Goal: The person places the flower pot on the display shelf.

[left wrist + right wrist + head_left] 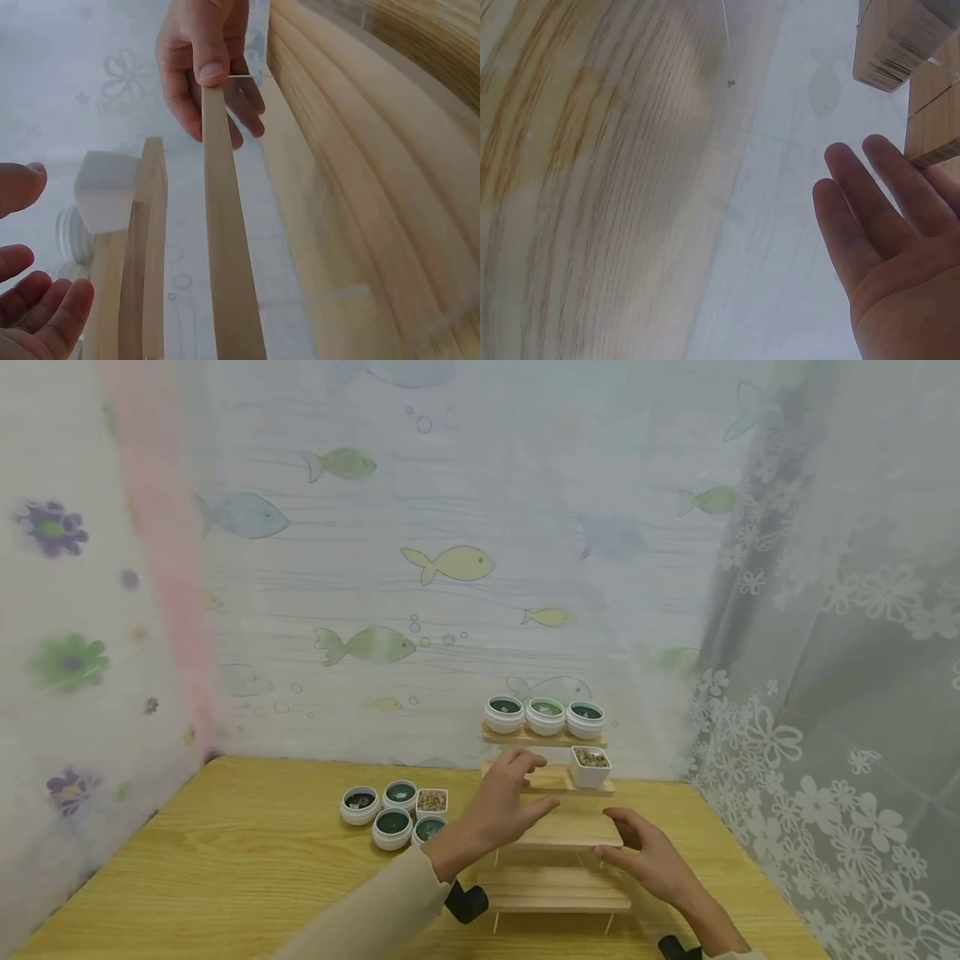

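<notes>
A tiered wooden display stand (555, 902) with clear supports stands on the table. Three round white pots (545, 717) with green contents line its top shelf. On the second shelf, a square white pot (591, 767) with grainy contents sits at the right end. My left hand (498, 806) hovers in front of that shelf's left part, thumb and fingers spread apart around nothing. At the right end of the third shelf (562, 832), my right hand (652, 860) grips the board, its thumb on the front edge, as the left wrist view also shows.
Left of the stand, several white pots (392, 828) cluster on the wooden table (225, 852), one of them a square pot (432, 802) with grainy contents. Behind hangs a fish-printed curtain (450, 527). A lace-flowered curtain (847, 760) borders the right side.
</notes>
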